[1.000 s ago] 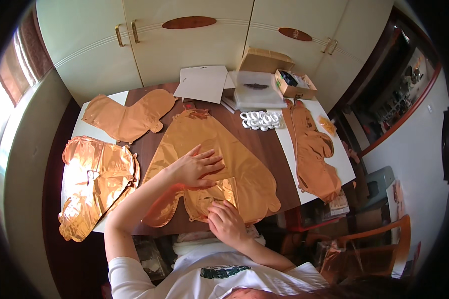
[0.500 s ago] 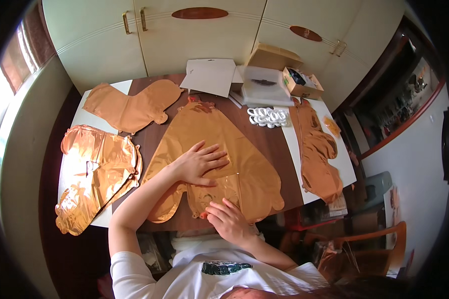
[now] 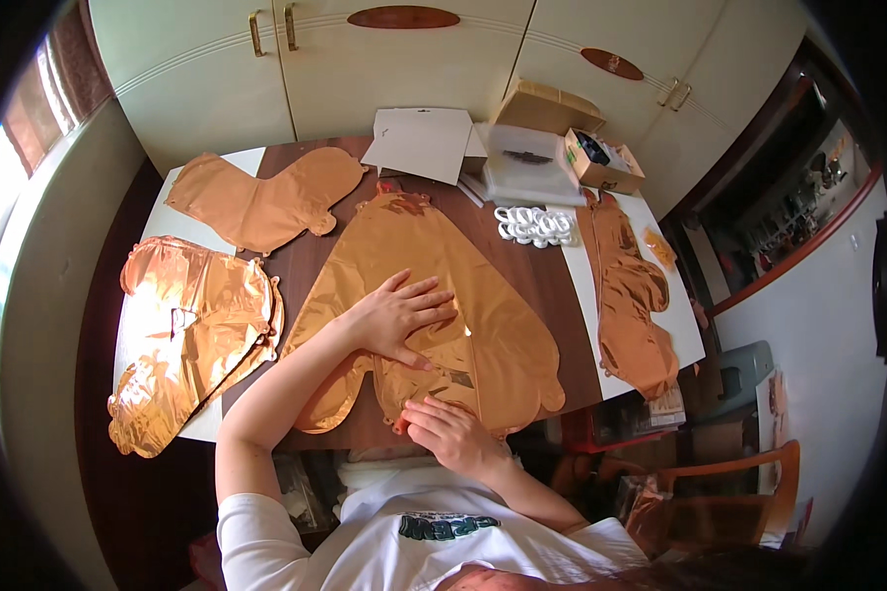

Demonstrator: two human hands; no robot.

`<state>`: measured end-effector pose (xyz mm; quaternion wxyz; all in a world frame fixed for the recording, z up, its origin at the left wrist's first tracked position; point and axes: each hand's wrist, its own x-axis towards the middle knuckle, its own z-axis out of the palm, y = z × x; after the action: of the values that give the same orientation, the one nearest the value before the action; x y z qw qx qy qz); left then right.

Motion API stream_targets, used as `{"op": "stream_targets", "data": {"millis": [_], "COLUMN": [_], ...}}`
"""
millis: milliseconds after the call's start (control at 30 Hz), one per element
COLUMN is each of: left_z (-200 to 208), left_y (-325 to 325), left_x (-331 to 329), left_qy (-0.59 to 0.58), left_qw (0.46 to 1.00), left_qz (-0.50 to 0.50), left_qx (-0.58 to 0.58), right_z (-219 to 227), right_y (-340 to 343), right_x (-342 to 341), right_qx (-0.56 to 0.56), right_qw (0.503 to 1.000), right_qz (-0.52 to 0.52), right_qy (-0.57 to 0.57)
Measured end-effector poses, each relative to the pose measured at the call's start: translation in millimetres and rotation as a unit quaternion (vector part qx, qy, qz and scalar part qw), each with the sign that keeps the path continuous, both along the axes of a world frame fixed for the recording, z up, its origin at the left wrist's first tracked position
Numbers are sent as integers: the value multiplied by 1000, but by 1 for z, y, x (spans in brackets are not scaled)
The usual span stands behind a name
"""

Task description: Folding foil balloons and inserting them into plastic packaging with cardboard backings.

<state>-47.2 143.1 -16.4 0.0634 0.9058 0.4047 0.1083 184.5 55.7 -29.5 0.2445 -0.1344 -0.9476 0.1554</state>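
A large flat orange foil balloon (image 3: 414,256) lies spread on the dark brown table (image 3: 522,266). My left hand (image 3: 399,317) rests flat on its middle, fingers apart, pressing it down. At the table's near edge my right hand (image 3: 450,430) pinches the balloon's lower rim, fingers curled over a small tab there.
More flat orange foil pieces lie around: a crumpled one (image 3: 192,330) at left, another (image 3: 266,202) at far left, a long one (image 3: 626,291) at right. White sheets (image 3: 424,143), a clear plastic box (image 3: 527,167), an open cardboard box (image 3: 601,163) and white plastic rings (image 3: 532,225) sit at the back.
The view has shifted slightly. My right hand stays at the balloon's near rim, closing a little more on it. My left hand stays flat on the balloon.
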Motion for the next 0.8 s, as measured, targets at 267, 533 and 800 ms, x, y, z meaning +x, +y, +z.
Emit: {"op": "stream_targets", "data": {"millis": [267, 533, 800], "left_z": [-1, 1, 0], "left_y": [3, 1, 2], "left_x": [2, -1, -1], "left_qy": [-2, 7, 6], "left_qw": [1000, 1000, 1000], "left_qz": [-7, 1, -5], "left_qx": [4, -12, 6], "right_z": [-3, 18, 14], "right_y": [0, 44, 71], "right_x": [3, 36, 45], "right_qx": [-1, 26, 5], "right_qw": [1000, 998, 995], "right_qz": [3, -58, -65], "right_qy": [5, -4, -71]}}
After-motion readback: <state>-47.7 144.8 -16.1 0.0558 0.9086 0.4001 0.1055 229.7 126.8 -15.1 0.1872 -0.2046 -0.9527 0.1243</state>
